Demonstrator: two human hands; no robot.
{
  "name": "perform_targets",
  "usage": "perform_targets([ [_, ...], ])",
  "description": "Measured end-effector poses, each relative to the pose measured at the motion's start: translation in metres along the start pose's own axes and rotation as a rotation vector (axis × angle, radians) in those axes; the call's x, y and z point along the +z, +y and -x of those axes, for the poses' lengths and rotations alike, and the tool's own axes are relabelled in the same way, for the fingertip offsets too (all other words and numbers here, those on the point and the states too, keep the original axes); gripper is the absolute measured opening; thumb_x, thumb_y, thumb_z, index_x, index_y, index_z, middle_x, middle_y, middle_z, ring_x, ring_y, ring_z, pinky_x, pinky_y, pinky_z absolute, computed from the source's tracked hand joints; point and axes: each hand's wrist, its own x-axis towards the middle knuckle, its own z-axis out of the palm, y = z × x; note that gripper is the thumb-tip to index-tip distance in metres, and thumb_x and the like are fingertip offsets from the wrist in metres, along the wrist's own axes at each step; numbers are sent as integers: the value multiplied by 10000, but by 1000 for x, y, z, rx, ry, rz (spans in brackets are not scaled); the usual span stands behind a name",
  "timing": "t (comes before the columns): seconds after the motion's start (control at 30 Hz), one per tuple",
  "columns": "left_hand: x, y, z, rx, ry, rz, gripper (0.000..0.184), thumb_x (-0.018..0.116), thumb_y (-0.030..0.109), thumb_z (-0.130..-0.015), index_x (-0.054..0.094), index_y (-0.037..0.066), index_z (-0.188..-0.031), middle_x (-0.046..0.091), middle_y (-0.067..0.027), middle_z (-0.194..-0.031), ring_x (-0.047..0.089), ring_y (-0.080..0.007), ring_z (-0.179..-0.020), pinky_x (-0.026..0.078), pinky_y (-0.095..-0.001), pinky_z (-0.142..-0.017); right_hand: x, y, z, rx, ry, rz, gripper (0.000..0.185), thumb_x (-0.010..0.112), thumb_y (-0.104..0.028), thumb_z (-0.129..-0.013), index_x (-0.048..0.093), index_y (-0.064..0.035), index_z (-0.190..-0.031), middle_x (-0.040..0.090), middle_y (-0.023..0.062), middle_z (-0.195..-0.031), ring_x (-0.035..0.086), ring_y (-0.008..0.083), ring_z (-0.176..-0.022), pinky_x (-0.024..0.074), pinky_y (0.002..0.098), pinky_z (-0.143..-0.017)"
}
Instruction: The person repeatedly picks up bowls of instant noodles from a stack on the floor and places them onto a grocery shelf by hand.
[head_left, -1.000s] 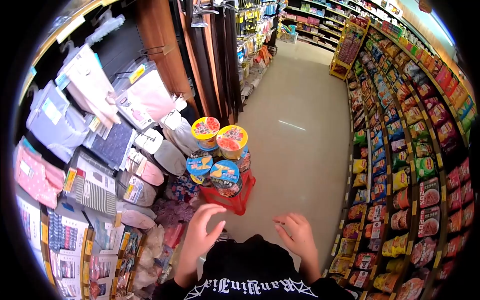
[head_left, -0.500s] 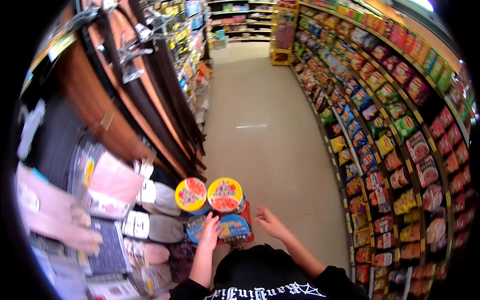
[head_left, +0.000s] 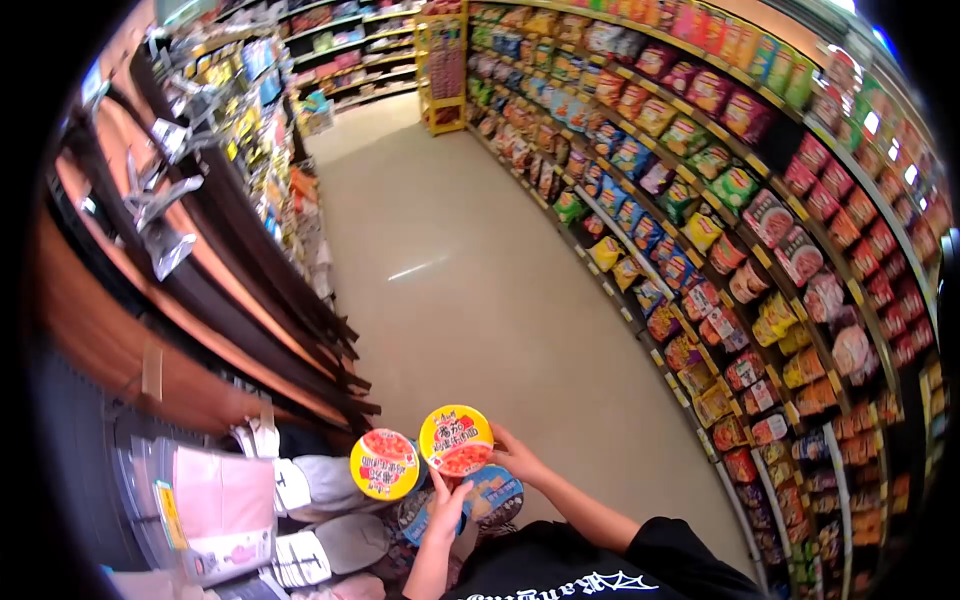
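Both hands are at a round tub with a yellow and red lid [head_left: 456, 440]. My left hand [head_left: 446, 508] grips its near left side, thumb and fingers against the rim. At its right side, my right hand [head_left: 512, 452] is closed round the edge. A second yellow-lidded tub [head_left: 384, 464] stands just to the left, untouched. Below my hands are blue-lidded tubs [head_left: 494, 492], partly hidden by my left hand and the held tub.
Shelves of snack bags [head_left: 630, 160] line the right side. Belts [head_left: 250, 270] hang at the left above packaged clothing [head_left: 225, 500]. The aisle floor [head_left: 450, 330] runs ahead to a yellow display rack [head_left: 441, 70].
The view has turned right. My hands were apart and empty; they have come together on the right-hand yellow-lidded tub and taken hold of it.
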Motion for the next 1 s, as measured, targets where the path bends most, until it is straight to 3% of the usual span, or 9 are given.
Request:
perform_targets([
  [0.17,48,32,-2,37,-153,-152,955,595,74,-837,-126,81,-1464,209,-156,-1480,264,-238,-1340,237,-327,-1083,-34,-35,34,4,172,-152,605,569,-107,-885,267,12,-1396,419,175,-1365,404,251,-1273,339,375,-1059],
  [0.33,137,44,-3,89,-457,-249,895,616,76,-822,8,52,-1478,228,-157,-1468,285,-239,-1323,274,-334,-1068,-87,-60,117,-105,612,-314,499,568,-125,-896,348,25,-1317,437,170,-1343,389,240,-1282,319,372,-1067],
  [0.37,149,27,-9,223,-432,-448,855,627,67,-809,88,40,-1473,267,-174,-1441,319,-259,-1307,291,-347,-1066,-98,-69,140,-162,683,-350,499,571,-125,-893,350,19,-1316,444,162,-1331,399,240,-1273,332,367,-1055],
  [0.5,239,27,31,420,-659,-496,763,627,46,-781,241,13,-1439,310,-195,-1398,313,-295,-1316,288,-375,-1076,-123,-112,252,-418,979,-293,491,581,-141,-888,360,-1,-1303,447,148,-1310,407,241,-1261,345,363,-1044],
  [0.6,305,43,101,763,-837,-602,725,604,126,-760,305,10,-1410,271,-201,-1446,297,-310,-1338,232,-424,-1096,-126,-139,355,-621,1162,-199,548,596,-166,-823,378,-3,-1299,457,132,-1306,432,211,-1222,329,354,-1040],
  [0.63,322,34,119,767,-889,-593,725,604,126,-760,305,10,-1410,271,-201,-1446,297,-310,-1338,232,-424,-1096,-125,-141,388,-662,1228,-157,642,608,-242,-775,373,-6,-1325,468,113,-1290,430,204,-1206,304,356,-1046],
  [0.7,357,9,155,812,-1056,-324,689,582,157,-752,347,18,-1386,248,-212,-1469,270,-322,-1360,194,-452,-1105,-123,-140,454,-739,1301,-87,653,610,-240,-790,363,-12,-1350,459,118,-1296,422,213,-1218,307,365,-1042],
  [0.87,413,-82,231,483,-1346,-46,652,560,134,-752,362,14,-1361,264,-216,-1466,260,-325,-1365,178,-455,-1111,-107,-105,584,-677,1567,105,727,633,-293,-793,345,-32,-1407,406,116,-1331,390,222,-1235,311,375,-1028],
  [1.0,440,-127,300,169,-1529,17,739,557,145,-766,234,27,-1421,254,-205,-1469,262,-301,-1359,158,-445,-1116,-71,-84,664,-632,1787,95,733,646,-291,-787,349,-27,-1404,383,122,-1340,372,220,-1242,311,372,-1022],
])
